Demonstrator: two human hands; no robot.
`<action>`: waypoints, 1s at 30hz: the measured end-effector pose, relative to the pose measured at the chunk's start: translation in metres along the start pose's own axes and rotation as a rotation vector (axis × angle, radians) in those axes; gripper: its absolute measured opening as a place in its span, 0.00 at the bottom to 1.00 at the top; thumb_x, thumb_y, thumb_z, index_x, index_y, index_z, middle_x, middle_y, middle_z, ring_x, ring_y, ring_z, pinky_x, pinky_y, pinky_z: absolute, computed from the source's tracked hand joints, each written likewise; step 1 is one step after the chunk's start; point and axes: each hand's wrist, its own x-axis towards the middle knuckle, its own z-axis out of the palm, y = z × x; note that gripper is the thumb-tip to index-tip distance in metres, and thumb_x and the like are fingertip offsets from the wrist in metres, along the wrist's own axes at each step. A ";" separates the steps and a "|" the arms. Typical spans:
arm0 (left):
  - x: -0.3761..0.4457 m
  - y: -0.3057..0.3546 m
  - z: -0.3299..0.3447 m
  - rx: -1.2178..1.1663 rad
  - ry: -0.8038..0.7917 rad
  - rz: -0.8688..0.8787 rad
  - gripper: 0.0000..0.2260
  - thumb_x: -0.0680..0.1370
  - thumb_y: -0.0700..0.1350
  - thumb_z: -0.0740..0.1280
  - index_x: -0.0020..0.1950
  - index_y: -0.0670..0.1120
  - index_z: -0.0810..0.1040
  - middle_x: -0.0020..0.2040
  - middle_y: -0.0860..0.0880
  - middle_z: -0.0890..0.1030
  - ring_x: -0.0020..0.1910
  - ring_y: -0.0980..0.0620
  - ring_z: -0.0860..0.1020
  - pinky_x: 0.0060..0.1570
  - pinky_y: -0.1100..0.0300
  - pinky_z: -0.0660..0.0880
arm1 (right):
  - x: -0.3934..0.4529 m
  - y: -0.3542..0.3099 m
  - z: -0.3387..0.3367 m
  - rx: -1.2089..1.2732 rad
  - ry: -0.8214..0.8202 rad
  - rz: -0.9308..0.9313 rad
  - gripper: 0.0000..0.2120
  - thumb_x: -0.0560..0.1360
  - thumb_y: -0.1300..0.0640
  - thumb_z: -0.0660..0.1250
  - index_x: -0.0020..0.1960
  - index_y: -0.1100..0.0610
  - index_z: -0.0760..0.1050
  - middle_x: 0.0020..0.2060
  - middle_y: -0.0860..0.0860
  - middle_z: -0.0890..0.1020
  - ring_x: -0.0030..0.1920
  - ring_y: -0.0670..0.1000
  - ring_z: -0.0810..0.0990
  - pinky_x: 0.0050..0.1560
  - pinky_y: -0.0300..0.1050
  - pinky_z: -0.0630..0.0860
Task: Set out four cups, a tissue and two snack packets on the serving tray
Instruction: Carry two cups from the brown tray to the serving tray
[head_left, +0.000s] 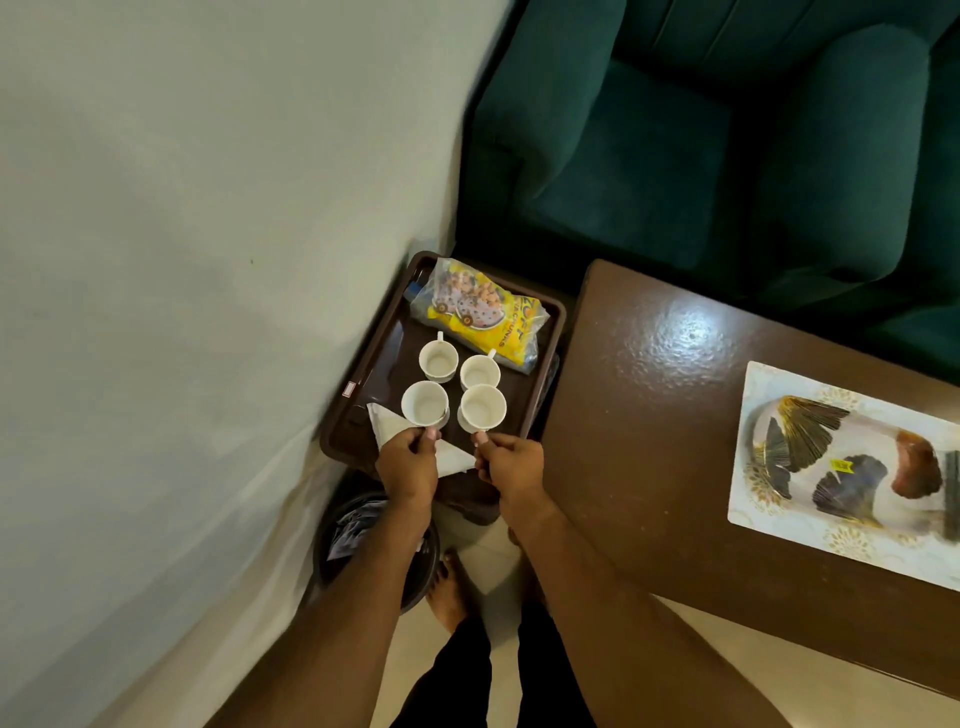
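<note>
Both hands are kept down at the near edge of the tray (363, 395): the left hand (408, 467) is pinched on the handle of the near-left cup (425, 404), and the right hand (511, 464) is pinched on the handle of the near-right cup (483, 408). Two more white cups (439, 359) (480, 372) are stood just behind them, so all four are grouped close together mid-tray, all upright and empty-looking. A folded white tissue (387, 423) is laid at the near-left corner, partly tucked under the left cup and hand. One yellow snack packet (480, 314) is laid across the far end of the tray; something blue is seen poking out behind it, but what it is can't be told. A glossy brown desk (649, 415) is seen just to the right, with a patterned mat (852, 467) on it, and a green sofa (675, 130) behind. A dark bin (374, 551) is parked on the floor below the tray.
</note>
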 end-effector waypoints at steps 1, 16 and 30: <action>-0.008 0.003 -0.001 -0.001 -0.004 0.027 0.10 0.82 0.43 0.69 0.53 0.37 0.86 0.50 0.37 0.87 0.52 0.37 0.82 0.59 0.46 0.78 | -0.006 -0.005 -0.008 -0.016 -0.001 -0.027 0.07 0.80 0.62 0.71 0.45 0.64 0.85 0.28 0.54 0.78 0.28 0.49 0.73 0.30 0.40 0.75; -0.147 0.063 0.080 0.090 -0.177 0.272 0.09 0.82 0.44 0.68 0.46 0.43 0.84 0.42 0.46 0.84 0.42 0.48 0.79 0.44 0.58 0.68 | -0.061 -0.035 -0.199 0.037 0.162 -0.202 0.09 0.80 0.64 0.70 0.47 0.70 0.84 0.32 0.58 0.78 0.30 0.51 0.71 0.34 0.45 0.72; -0.301 0.075 0.309 0.142 -0.241 0.228 0.07 0.81 0.44 0.70 0.45 0.45 0.84 0.40 0.50 0.84 0.42 0.47 0.82 0.42 0.55 0.75 | -0.005 -0.009 -0.480 0.093 0.252 -0.164 0.09 0.79 0.61 0.72 0.54 0.66 0.85 0.37 0.58 0.83 0.35 0.54 0.78 0.41 0.46 0.78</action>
